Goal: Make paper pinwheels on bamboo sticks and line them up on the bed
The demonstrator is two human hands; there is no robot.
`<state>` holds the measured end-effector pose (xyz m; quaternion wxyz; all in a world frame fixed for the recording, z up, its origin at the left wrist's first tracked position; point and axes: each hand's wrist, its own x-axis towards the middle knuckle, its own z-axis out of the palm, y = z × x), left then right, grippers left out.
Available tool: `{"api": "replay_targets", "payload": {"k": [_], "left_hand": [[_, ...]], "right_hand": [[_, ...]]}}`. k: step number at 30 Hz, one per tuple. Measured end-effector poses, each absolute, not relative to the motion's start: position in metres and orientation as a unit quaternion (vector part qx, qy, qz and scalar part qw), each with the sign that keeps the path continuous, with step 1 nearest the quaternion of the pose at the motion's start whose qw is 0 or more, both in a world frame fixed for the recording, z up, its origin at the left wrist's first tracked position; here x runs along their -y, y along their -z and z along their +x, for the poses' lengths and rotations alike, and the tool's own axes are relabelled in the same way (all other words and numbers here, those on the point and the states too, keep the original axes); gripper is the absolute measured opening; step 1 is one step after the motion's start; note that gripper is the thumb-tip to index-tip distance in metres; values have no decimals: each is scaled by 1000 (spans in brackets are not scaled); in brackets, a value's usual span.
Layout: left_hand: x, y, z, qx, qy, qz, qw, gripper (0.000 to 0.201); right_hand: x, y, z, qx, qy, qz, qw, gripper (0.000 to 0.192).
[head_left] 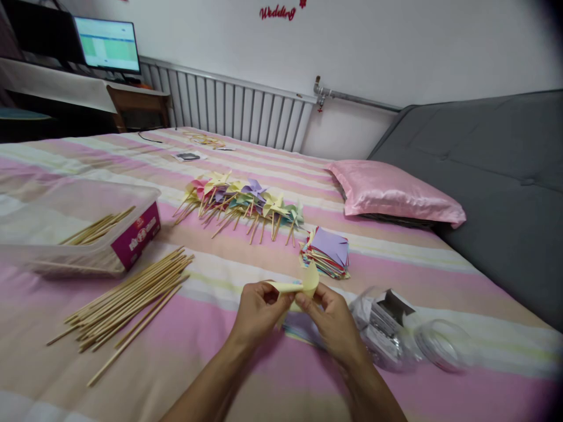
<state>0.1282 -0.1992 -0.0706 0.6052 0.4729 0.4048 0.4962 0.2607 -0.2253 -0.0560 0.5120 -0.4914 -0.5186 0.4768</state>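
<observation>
I hold both hands, left (pixel 257 309) and right (pixel 333 319), closed on a yellow paper pinwheel (pixel 301 285) near me above the bed (pixel 246 381). Finished pinwheels (pixel 240 199) lie far; cut squares (pixel 328 252) and sticks (pixel 132 296) remain.

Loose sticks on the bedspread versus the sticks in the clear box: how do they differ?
The loose sticks lie bare on the striped bedspread, fanned in a big heap; the sticks in the clear box are a smaller bunch seen through its wall. The loose sticks lie nearer the hands, left hand and right hand, which hold a yellow paper piece. Both bunches are thin, pale wood.
</observation>
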Motion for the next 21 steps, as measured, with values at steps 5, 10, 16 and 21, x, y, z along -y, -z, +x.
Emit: {"api": "replay_targets", "payload": {"k": [5,10,16,21], "left_hand": [[199,73,128,-404,-496,467,610,26],[199,76,128,-411,-494,471,604,28],[199,74,129,-424,-496,466,597,32],[200,74,128,-432,-493,482,581,31]], "right_hand": [[226,55,260,516,-483,-485,515,38],[225,57,261,521,-481,-488,509,35],[224,58,262,525,-484,-481,508,40],[223,61,264,525,-486,-479,509,41]]}}
